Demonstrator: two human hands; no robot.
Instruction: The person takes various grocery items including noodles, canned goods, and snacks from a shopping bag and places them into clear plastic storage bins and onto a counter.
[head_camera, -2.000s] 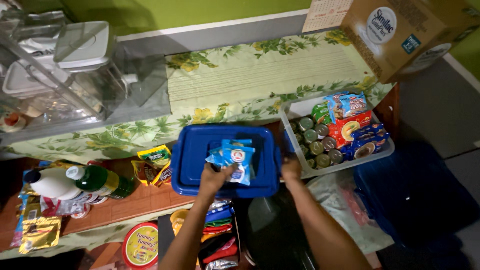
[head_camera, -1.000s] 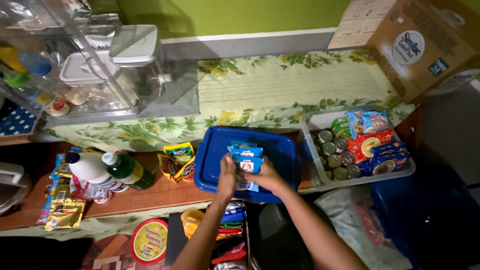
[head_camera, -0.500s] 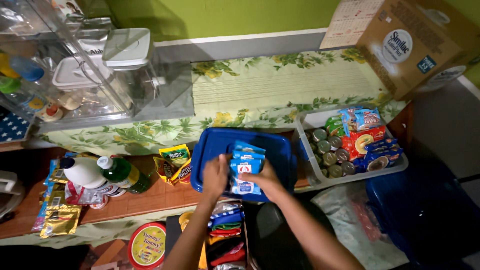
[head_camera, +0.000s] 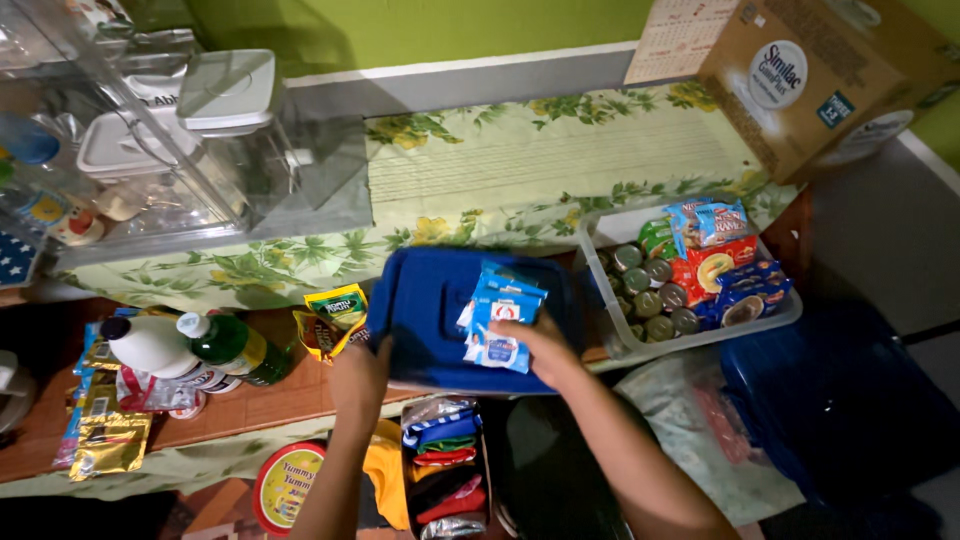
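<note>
Gripping the blue bin's (head_camera: 440, 300) left edge with left hand (head_camera: 362, 372) now, no longer on packets; right hand (head_camera: 535, 345) fingers pressing blue sachets (head_camera: 497, 315) down inside.

Lid (head_camera: 430, 310): deep blue. Sachets (head_camera: 497, 320): light blue, white, red mark. Cloth (head_camera: 540, 170) on counter: pale green, yellow flowers, green leaves. Bottle (head_camera: 235, 348): green, white cap. Wall (head_camera: 420, 25): lime green. Carton (head_camera: 820, 80): brown.
</note>
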